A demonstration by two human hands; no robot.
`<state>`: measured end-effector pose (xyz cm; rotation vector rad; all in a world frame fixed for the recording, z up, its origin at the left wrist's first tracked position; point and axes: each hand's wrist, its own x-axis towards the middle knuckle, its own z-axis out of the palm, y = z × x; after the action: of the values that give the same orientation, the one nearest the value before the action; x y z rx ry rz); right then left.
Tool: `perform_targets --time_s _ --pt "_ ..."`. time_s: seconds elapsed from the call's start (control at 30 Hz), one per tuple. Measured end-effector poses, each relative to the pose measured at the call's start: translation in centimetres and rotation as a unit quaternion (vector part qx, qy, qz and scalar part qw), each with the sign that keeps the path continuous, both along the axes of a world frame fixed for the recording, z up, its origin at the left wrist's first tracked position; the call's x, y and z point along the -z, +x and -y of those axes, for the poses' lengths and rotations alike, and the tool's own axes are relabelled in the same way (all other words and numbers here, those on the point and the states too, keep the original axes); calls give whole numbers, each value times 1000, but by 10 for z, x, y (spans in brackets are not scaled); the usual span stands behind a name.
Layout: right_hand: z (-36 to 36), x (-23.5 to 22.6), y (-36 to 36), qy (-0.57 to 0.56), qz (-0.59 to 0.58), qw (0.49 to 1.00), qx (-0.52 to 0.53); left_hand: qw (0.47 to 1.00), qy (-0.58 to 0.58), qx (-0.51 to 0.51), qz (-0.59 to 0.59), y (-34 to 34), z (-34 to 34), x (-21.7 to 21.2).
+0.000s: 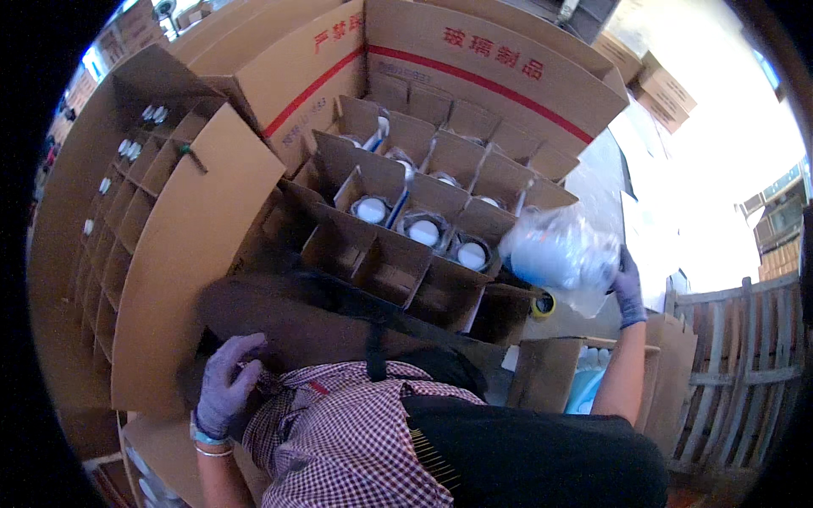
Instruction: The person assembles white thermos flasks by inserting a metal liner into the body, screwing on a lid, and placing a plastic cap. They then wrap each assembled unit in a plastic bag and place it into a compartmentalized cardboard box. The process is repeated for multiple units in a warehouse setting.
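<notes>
The item in the right hand [628, 288] is blurred inside crinkled clear plastic wrap [563, 254]. Cardboard dividers [398, 254] hide all but the jars' white tops [423, 232]. Left carton's [127, 220] contents are too small to identify.

Two gloved hands, left [227, 383] and right [628, 288]. One wrapped jar [559, 252] held up. Two divided cartons, middle [440, 182] and left [127, 203]. One tape roll [542, 305].

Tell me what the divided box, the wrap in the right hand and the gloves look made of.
Divided box: brown corrugated cardboard, matte, with folded flaps and cell dividers. Wrap in the right hand: clear plastic film, glossy and crinkled. Gloves, as on the left hand: thin purple, probably nitrile or latex.
</notes>
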<state>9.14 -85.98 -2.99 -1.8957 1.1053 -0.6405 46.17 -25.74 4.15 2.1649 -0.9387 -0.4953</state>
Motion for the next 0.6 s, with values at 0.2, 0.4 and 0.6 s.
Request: perform_targets --time_s 0.2,0.4,0.6 --pt "68 198 55 -212 -73 945 -240 990 -25 -133 48 4 -107 0" --pt "37 178 108 -13 -277 939 -204 860 41 -475 181 -36 -285 -45" --pt "23 74 267 -216 -349 850 -330 565 171 -802 95 -166 -501 7"
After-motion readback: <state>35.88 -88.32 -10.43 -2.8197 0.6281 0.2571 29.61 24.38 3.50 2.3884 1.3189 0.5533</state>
